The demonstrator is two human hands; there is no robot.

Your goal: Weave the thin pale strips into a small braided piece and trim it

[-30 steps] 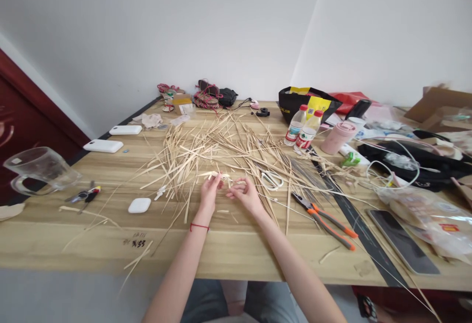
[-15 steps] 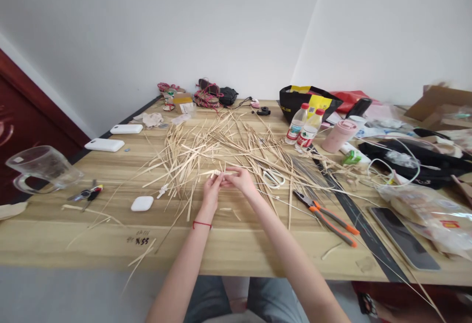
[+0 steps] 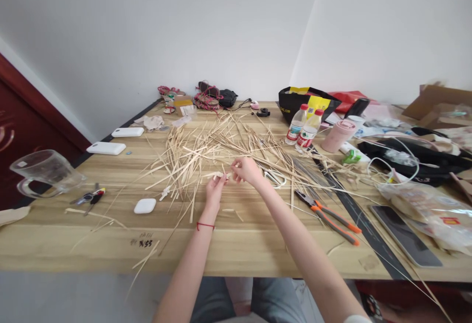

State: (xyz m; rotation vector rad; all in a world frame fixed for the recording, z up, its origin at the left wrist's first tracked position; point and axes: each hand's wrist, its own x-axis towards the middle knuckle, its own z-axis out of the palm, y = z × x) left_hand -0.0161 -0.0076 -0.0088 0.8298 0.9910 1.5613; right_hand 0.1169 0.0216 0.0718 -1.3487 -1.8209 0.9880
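My left hand [image 3: 215, 193], with a red string at its wrist, pinches a small pale woven straw piece [image 3: 217, 175] over the middle of the wooden table. Just right of it and slightly higher, my right hand [image 3: 246, 171] has its fingers pressed together near the piece's end; what they hold, if anything, is too small to make out. Behind both hands spreads a loose heap of straw strips [image 3: 191, 148]. White-handled scissors [image 3: 275, 177] lie partly under strips, right of my right hand.
Orange-handled pliers [image 3: 334, 217] and a phone [image 3: 404, 234] lie to the right. Two bottles [image 3: 296, 125], a pink cup [image 3: 339, 136] and a black bag [image 3: 308, 101] stand behind. A clear pitcher [image 3: 47, 170] and a white case [image 3: 145, 206] are on the left.
My right hand has moved up and slightly right, parting from my left hand. My left hand still pinches the woven piece and has shifted a little right in view.
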